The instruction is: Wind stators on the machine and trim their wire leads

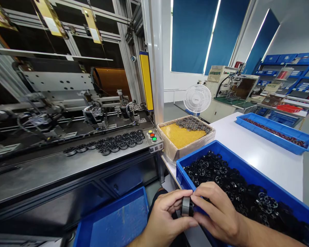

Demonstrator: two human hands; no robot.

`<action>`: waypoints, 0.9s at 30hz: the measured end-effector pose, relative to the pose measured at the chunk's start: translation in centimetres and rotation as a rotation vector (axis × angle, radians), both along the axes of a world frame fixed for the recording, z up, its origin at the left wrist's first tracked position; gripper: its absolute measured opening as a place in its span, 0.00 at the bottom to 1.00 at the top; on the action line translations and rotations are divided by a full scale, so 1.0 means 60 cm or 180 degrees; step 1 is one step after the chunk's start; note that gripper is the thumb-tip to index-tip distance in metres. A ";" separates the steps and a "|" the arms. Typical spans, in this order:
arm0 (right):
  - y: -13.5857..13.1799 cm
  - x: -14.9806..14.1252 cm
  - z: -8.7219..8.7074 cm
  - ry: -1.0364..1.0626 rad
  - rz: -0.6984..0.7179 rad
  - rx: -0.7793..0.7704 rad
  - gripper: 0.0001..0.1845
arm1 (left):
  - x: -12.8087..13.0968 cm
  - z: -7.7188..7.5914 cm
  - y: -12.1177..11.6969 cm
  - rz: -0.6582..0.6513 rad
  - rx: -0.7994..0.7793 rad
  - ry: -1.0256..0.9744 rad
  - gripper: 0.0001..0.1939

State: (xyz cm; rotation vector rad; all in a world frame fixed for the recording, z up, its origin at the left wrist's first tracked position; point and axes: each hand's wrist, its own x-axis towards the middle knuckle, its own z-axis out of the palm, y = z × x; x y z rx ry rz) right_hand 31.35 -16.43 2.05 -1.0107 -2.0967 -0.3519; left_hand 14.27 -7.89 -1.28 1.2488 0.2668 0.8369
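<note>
Between my two hands is a short round part (186, 206), a grey metal ring with a black piece on its right side. My left hand (167, 214) grips the metal ring between thumb and fingers. From the other side, the fingertips of my right hand (217, 209) pinch the black piece. Both hands are above the near left edge of a blue bin (180, 171). Many loose black spoked round pieces (218, 169) fill that bin. My fingers cover some of the held part.
Beyond the bin, a carton (175, 151) holds grey rings (193, 123) on a yellow sheet. Left, several finished-looking round parts (118, 142) line the machine's metal ledge beside a button box (153, 137). A lower blue tray (113, 223), white table (229, 133), fan (197, 98) and long blue tray (275, 133) also show.
</note>
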 end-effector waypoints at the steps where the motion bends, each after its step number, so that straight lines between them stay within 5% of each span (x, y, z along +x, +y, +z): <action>1: 0.000 0.001 -0.001 0.0001 -0.0009 -0.0010 0.18 | 0.000 -0.001 0.000 -0.0006 -0.0011 -0.0006 0.26; 16: -0.005 -0.002 -0.008 -0.0074 0.0243 -0.0157 0.20 | -0.006 -0.012 0.006 -0.0782 -0.0763 0.0199 0.29; 23: 0.003 0.012 -0.007 0.1040 -0.0280 -0.0887 0.33 | -0.020 0.005 -0.008 -0.0634 0.0193 0.0173 0.28; 27: 0.008 0.012 -0.012 0.1256 -0.0520 -0.0941 0.27 | -0.015 -0.009 -0.025 -0.0317 0.0643 0.0220 0.27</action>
